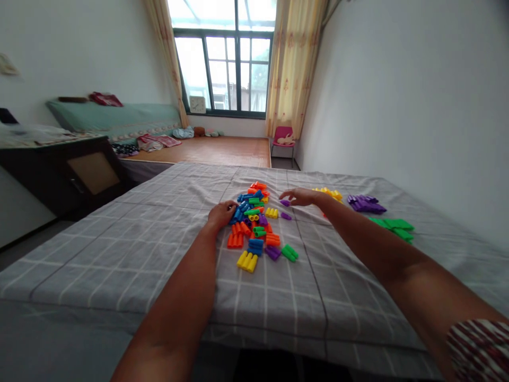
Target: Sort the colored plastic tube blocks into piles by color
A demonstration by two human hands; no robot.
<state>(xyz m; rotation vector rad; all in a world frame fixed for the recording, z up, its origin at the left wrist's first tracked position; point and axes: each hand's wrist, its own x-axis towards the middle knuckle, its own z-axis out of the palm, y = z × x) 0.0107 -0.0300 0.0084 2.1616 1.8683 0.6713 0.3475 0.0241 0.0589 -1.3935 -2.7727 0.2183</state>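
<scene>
Here's the right hand (pixel 298 197), fingers bent down over a small purple piece (pixel 285 202) on the right of the mixed pile; fingertips right at it, though whether they have closed on it I cannot tell; a second purple piece (pixel 286 216) lies just nearer, free of the hand; and over on the left, the left hand (pixel 222 213) curls against the pile's left edge, right by the blue pieces (pixel 239 212), its grip hidden from me, so no call on whether it holds one!

Between the hands sits the mixed pile (pixel 254 212), orange at the far end, blue, green, yellow and purple jumbled through it; on the near side, a yellow piece (pixel 247 261) lies nearest of all, with a purple piece and a green piece (pixel 290 252) to its right; out to the right, sorted by colour, come yellow pieces (pixel 334 194) partly behind the right forearm, then a purple group (pixel 366 203), then a green group (pixel 393 227) nearer; all of it on a grey checked cloth (pixel 159 233); far beyond, a pink chair (pixel 283 137) below the window (pixel 226 58).
</scene>
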